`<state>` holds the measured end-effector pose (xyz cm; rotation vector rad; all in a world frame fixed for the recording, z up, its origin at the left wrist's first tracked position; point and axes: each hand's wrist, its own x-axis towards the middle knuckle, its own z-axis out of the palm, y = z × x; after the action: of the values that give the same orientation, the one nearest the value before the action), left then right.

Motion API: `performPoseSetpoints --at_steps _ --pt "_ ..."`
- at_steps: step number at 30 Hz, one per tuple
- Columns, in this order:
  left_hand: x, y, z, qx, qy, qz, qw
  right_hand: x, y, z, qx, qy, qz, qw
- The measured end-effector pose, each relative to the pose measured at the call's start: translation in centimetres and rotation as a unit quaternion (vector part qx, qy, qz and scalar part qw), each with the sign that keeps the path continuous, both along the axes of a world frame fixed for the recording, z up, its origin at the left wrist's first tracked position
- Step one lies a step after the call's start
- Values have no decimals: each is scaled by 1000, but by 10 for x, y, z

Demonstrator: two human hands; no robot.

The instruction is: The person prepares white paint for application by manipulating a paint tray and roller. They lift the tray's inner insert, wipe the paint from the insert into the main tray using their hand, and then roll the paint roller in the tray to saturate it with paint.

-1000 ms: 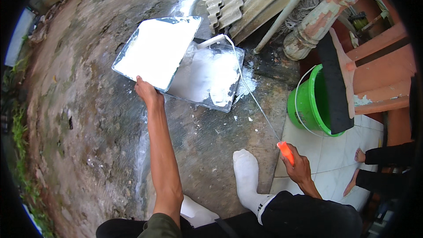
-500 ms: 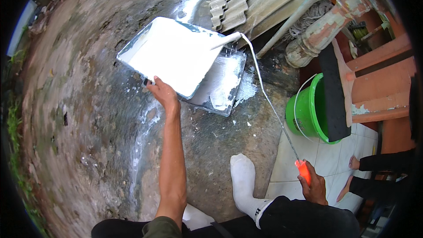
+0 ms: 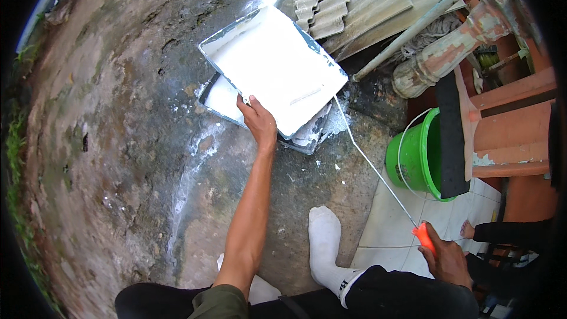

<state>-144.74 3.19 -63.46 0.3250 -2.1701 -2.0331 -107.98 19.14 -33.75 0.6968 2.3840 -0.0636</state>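
My left hand (image 3: 258, 121) grips the near edge of a white paint tray (image 3: 274, 68), holding it tilted above a second, paint-smeared tray (image 3: 223, 99) that lies on the concrete. My right hand (image 3: 446, 257) is closed around the orange handle (image 3: 424, 237) of a paint roller. Its thin metal rod (image 3: 372, 165) runs up and left toward the trays, and the roller head is hidden beneath the lifted tray. My foot in a white sock (image 3: 323, 242) rests on the ground between both arms.
A green bucket (image 3: 413, 162) with a wire handle stands at right on white tiles. Corrugated sheets (image 3: 348, 0), a pale pipe (image 3: 413, 29) and a worn column piece (image 3: 455, 47) lie beyond the trays. Another person's bare foot (image 3: 469, 230) shows at the right. White paint streaks the concrete.
My left hand has swung the white tray to the right, over the lower tray. My right hand with the orange handle has moved down and right.
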Motion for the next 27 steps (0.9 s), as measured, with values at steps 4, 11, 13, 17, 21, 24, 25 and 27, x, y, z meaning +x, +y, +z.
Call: performPoseSetpoints --at_steps 4,11,13,17,21,24,25,27 --pt "0 8 -9 -21 -26 -52 998 -25 9 -4 -8 -23 -6 1000" --pt "-1 23 -10 -26 -67 -39 997 -72 36 -34 -20 55 84 995" --pt "-3 25 -8 -17 -66 -22 997 -53 34 -12 -11 0 51 999" --pt "-4 30 -8 22 -87 5 996 -14 26 16 -3 -38 51 998" --pt "-4 30 -11 30 -83 8 996 -29 23 -11 4 -41 66 997" --pt "-5 29 -14 31 -90 -10 995 -73 33 -39 -4 -1 74 997" --pt "-6 29 -14 31 -95 -15 995 -82 36 -40 -17 18 79 997" --pt "-7 26 -12 34 -89 -24 995 -92 41 -34 -28 36 73 996"
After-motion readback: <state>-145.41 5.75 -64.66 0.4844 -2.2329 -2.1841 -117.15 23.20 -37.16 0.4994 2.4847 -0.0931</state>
